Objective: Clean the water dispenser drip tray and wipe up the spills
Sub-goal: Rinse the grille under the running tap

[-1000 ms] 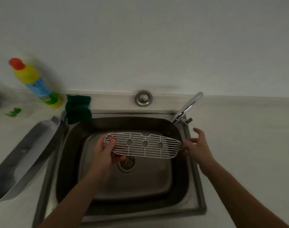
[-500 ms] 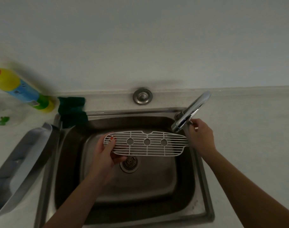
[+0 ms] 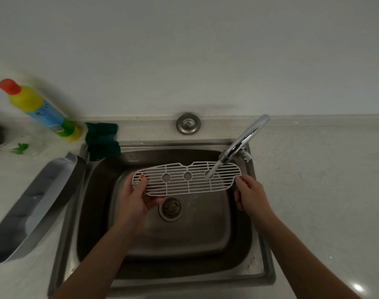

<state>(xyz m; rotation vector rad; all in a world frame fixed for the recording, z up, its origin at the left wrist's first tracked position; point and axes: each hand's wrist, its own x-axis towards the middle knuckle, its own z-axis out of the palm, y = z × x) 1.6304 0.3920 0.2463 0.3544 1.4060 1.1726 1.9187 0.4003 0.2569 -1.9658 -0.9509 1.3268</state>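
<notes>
Head view: the white drip-tray grille [image 3: 186, 179] is held mid-frame over the sink [image 3: 257, 275], gripped by the left hand [image 3: 134, 198] and right hand [image 3: 252, 196] at its ends. Likely light, stiff, slippery when wetted.

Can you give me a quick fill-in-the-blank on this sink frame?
1. Water from the faucet lands on the white ____ held over the sink.
2. The left hand grips its ____ end.
3. The green scouring pad sits at the sink's far-____ corner.
4. The grey drip tray lies on the ____.

Missing: grate; left; left; counter
</notes>
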